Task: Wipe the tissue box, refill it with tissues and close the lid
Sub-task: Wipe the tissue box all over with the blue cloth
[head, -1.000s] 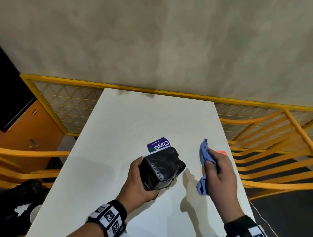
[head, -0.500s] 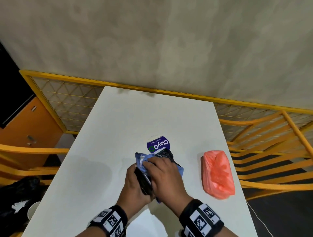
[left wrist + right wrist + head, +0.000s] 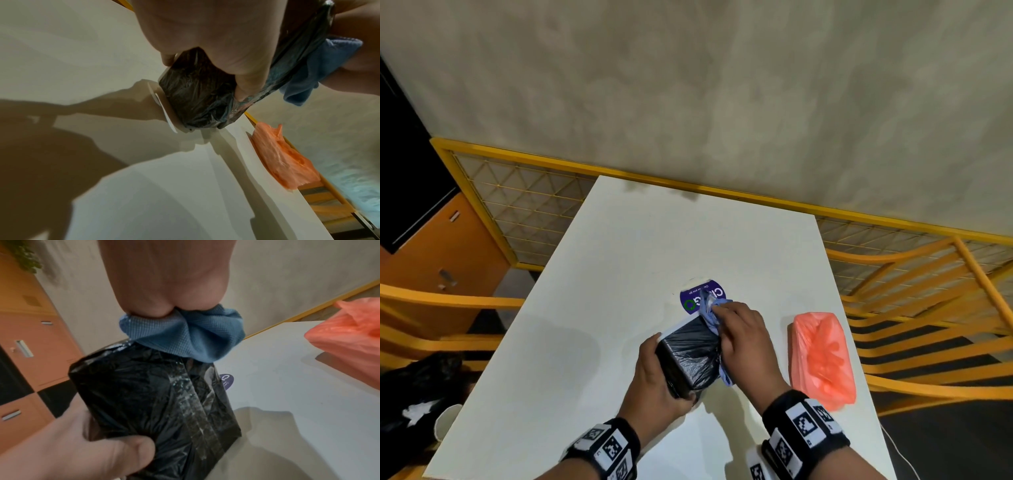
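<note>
The tissue box (image 3: 688, 353), wrapped in crinkled black plastic, is lifted off the white table (image 3: 619, 274) and tilted. My left hand (image 3: 654, 377) grips its near end, thumb on top (image 3: 131, 449), fingers underneath (image 3: 244, 81). My right hand (image 3: 743, 339) clutches a bunched blue cloth (image 3: 710, 315) and presses it against the box's far right edge (image 3: 185, 337). A white flap (image 3: 162, 105) hangs from the box's underside. The tissues, a soft pack in orange-pink plastic (image 3: 822, 356), lie on the table to the right.
A round purple label (image 3: 702, 296) lies on the table just beyond the box. Yellow mesh railing (image 3: 524, 192) runs behind the table. Orange chair frames (image 3: 928, 301) stand on both sides, an orange cabinet (image 3: 438, 260) and a black bag (image 3: 417, 387) at left.
My right hand came in from over the pink pack with the cloth, reached the box, and has now slid the cloth from the box's top to its far right edge.
</note>
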Action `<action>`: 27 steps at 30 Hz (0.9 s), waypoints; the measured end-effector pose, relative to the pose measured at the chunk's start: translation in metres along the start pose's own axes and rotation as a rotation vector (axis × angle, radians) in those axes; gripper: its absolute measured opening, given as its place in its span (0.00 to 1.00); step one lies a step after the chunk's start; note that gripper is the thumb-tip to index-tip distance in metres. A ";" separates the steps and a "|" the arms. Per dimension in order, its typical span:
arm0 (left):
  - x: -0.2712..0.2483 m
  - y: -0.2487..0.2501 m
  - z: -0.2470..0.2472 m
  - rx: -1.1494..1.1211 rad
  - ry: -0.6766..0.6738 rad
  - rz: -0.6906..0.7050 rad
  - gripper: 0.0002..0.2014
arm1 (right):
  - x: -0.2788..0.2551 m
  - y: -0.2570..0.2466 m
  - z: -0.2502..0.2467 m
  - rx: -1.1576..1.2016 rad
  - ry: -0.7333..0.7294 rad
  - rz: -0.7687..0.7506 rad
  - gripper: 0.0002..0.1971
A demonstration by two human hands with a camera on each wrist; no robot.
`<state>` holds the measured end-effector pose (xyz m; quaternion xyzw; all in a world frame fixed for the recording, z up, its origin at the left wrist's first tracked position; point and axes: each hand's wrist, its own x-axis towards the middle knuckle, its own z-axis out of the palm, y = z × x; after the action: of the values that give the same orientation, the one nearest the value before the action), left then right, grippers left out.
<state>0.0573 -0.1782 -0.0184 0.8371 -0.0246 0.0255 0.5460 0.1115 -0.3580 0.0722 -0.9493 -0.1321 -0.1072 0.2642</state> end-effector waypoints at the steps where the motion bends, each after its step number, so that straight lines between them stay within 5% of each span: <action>1: 0.000 -0.001 0.000 -0.003 -0.002 -0.002 0.58 | 0.001 0.002 0.001 0.023 0.016 0.022 0.19; 9: -0.005 -0.006 -0.003 0.006 -0.017 -0.051 0.61 | 0.013 0.017 -0.032 0.339 0.265 0.388 0.16; 12: -0.004 -0.008 -0.001 0.013 -0.007 -0.056 0.62 | 0.017 0.015 -0.033 0.214 0.280 0.247 0.16; 16: -0.002 -0.008 0.002 0.026 -0.018 -0.077 0.63 | 0.001 -0.015 -0.001 -0.072 0.027 0.085 0.23; 19: -0.001 -0.012 0.002 0.022 -0.019 -0.074 0.62 | -0.011 -0.028 0.007 -0.220 0.002 -0.008 0.24; 27: -0.001 -0.010 0.001 -0.013 -0.040 -0.097 0.53 | -0.028 -0.052 0.015 -0.206 -0.039 -0.171 0.19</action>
<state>0.0570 -0.1754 -0.0282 0.8340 0.0048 -0.0178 0.5514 0.0714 -0.3126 0.0769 -0.9586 -0.2062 -0.1238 0.1524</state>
